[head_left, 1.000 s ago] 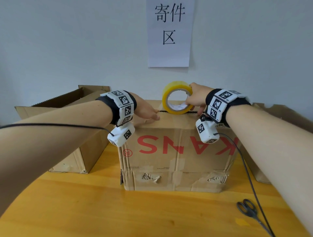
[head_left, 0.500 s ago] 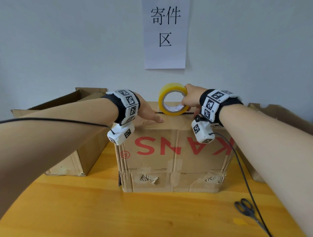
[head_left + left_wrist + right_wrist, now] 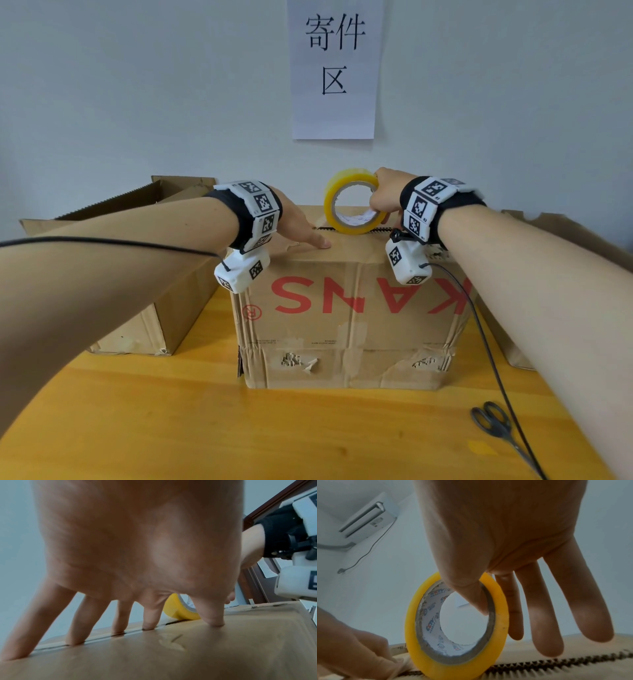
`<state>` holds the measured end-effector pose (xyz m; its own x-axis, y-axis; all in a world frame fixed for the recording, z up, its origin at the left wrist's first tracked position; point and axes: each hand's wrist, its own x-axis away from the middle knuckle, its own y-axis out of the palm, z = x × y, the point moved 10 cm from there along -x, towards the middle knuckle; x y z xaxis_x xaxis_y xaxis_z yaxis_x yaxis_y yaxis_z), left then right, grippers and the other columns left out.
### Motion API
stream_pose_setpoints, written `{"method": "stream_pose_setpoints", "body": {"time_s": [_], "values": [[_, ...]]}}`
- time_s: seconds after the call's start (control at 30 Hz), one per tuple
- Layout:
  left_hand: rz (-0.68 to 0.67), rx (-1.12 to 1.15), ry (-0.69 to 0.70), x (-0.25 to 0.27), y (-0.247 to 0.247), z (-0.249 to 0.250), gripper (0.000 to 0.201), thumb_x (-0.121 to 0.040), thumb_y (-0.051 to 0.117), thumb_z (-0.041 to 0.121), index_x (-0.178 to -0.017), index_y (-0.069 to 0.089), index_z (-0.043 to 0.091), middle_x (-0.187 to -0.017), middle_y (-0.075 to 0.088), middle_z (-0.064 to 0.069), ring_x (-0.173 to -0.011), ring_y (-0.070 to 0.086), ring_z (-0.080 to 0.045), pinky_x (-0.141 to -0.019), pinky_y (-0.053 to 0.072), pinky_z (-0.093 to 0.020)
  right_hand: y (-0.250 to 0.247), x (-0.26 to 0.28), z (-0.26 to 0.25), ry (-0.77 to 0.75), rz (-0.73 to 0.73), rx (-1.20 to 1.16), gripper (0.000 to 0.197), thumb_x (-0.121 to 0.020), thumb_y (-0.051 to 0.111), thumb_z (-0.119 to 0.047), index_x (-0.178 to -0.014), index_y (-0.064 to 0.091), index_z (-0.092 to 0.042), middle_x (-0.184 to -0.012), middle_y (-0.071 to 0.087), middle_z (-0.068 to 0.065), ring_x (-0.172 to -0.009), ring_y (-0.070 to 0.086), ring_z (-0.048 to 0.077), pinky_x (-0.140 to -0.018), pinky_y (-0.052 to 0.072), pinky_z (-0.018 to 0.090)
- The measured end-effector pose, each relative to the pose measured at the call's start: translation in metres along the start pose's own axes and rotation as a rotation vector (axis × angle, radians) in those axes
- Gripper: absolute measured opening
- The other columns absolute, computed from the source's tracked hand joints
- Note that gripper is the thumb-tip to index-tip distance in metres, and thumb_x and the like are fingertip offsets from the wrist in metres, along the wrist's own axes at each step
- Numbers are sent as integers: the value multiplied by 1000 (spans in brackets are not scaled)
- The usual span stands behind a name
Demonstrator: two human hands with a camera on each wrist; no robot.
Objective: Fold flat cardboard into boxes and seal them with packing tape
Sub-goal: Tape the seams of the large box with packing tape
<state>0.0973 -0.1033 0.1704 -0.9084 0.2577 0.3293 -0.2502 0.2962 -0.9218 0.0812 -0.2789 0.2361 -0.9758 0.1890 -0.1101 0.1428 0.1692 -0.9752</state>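
Observation:
A brown cardboard box (image 3: 349, 325) with upside-down red letters stands on the wooden table (image 3: 239, 428), its top flaps folded down. My left hand (image 3: 308, 234) lies flat on the top, straight fingers (image 3: 120, 615) pressing along the centre seam (image 3: 96, 639). Just to its right a yellow tape roll (image 3: 330, 202) stands upright on the seam. My right hand (image 3: 385, 195) pinches the roll, thumb (image 3: 474, 595) inside the core; the other fingers hang straight behind the tape roll (image 3: 412, 622). A strip of tape seems to run from the roll under my left hand's fingers (image 3: 359, 649).
An open cardboard box (image 3: 137, 274) stands to the left and more cardboard (image 3: 565, 240) to the right. Black scissors (image 3: 493, 421) lie on the table at front right beside the wrist camera's cable. A paper sign (image 3: 334, 68) hangs on the wall behind.
Both hands and the tape roll stay almost where they were on the box top. My left hand has crept slightly to the right, and the head view has shifted a little.

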Motion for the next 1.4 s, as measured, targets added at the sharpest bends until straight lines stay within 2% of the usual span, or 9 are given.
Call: {"method": "stream_pose_setpoints", "body": {"time_s": [0.17,0.5,0.63,0.77,1.03,1.17,1.23,1.3,1.4], "values": [[14,-24,6,0,0,0,93,-86,27,86,-159,23,28,-164,29,-5,-150,26,-30,-121,17,-52,-6,-3,-6,-25,42,73,26,-96,46,-10,-122,49,-4,-82,56,7,-77,60,26,-54,40,30],[40,-15,11,-4,0,-2,96,-85,29,86,-159,27,24,-163,30,-6,-150,27,-29,-122,18,-52,-11,-7,-5,-37,89,161,29,-96,47,-12,-124,45,-5,-81,54,7,-72,58,23,-55,39,32],[49,-6,12,-6,0,-3,97,-85,30,87,-159,26,24,-164,30,-5,-150,26,-29,-122,17,-53,-19,-4,13,-3,143,224,29,-96,47,-15,-124,44,-7,-80,49,7,-65,48,21,-67,43,38],[42,2,17,-5,1,-2,97,-84,31,86,-159,26,24,-164,29,-5,-151,26,-29,-122,17,-53,-18,-5,17,-3,145,258,29,-95,47,-16,-123,43,-8,-81,51,8,-72,53,25,-73,46,41],[51,1,24,-10,1,-5,99,-84,32,87,-158,29,22,-163,31,-4,-150,27,-29,-122,18,-53,-41,11,51,61,244,365,29,-94,45,-13,-123,47,-15,-81,53,6,-68,51,25,-69,38,38],[33,11,25,-10,3,-4,97,-85,30,85,-159,25,23,-165,27,-5,-152,23,-29,-123,15,-53,-41,7,70,98,218,248,20,-93,53,-16,-113,52,-15,-85,56,6,-72,54,25,-67,41,35],[25,35,21,-8,5,-4,95,-87,30,84,-160,22,24,-166,24,-5,-153,20,-29,-123,13,-54,-28,1,85,121,132,118,22,-93,58,-19,-112,52,-12,-89,57,8,-80,57,28,-65,42,33],[2,73,29,-6,8,-4,93,-89,32,81,-161,16,24,-167,20,-6,-154,17,-30,-124,11,-53,-8,-2,98,135,38,-41,26,-89,64,-26,-108,49,-15,-98,57,10,-88,57,29,-71,44,35],[-84,133,77,0,16,1,114,-75,43,88,-161,6,23,-168,13,-7,-154,14,-31,-123,13,-54,10,1,113,158,-16,-255,37,-91,65,-35,-119,53,-15,-108,59,9,-96,57,28,-79,43,36]]}}
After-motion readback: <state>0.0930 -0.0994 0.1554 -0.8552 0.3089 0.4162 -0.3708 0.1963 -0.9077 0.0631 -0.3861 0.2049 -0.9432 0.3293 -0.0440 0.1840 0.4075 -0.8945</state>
